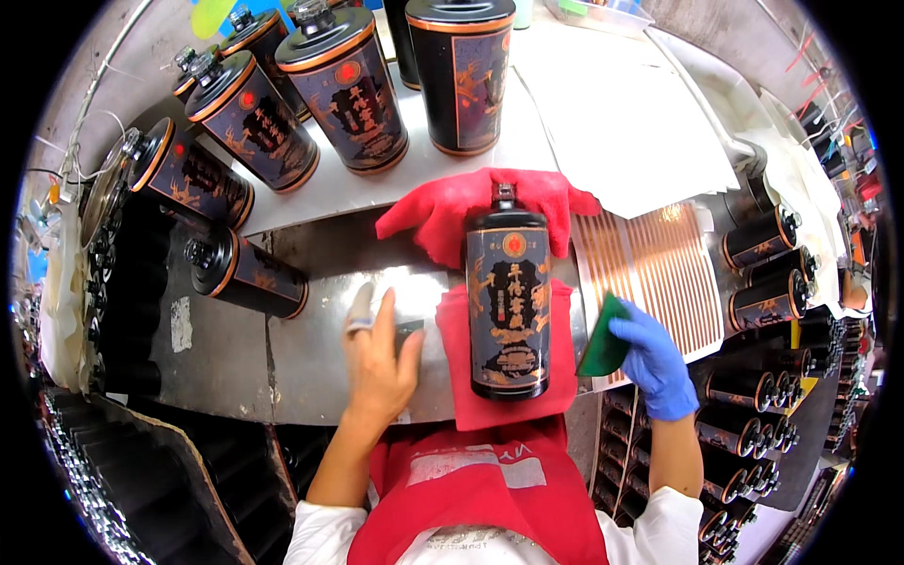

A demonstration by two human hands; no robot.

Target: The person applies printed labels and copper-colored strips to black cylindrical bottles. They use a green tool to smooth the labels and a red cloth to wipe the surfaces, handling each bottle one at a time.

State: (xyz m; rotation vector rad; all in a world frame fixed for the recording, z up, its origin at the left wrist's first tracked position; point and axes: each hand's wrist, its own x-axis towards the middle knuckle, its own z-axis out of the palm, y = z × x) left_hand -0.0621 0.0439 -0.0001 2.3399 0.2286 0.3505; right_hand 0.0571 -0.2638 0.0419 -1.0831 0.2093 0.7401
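Note:
A black bottle (508, 311) with orange trim and a printed label lies face up in front of me. Its neck points away, toward a bunched red cloth (443, 221), and a flat red cloth (457, 377) shows under its body. To its left, my bare left hand (379, 363) is open over the metal table, fingers apart, a pale band around one finger. My right hand (654, 363), in a blue glove, is closed around a flat green scraper (605, 337). That scraper is just right of the bottle, apart from it.
Beyond the right hand lies a sheet of copper-coloured strips (650, 273), with white paper (612, 122) behind it. Several similar bottles (348, 104) stand at the back left; another bottle (254, 275) is left of my left hand. Racked bottles (739, 386) fill the right side.

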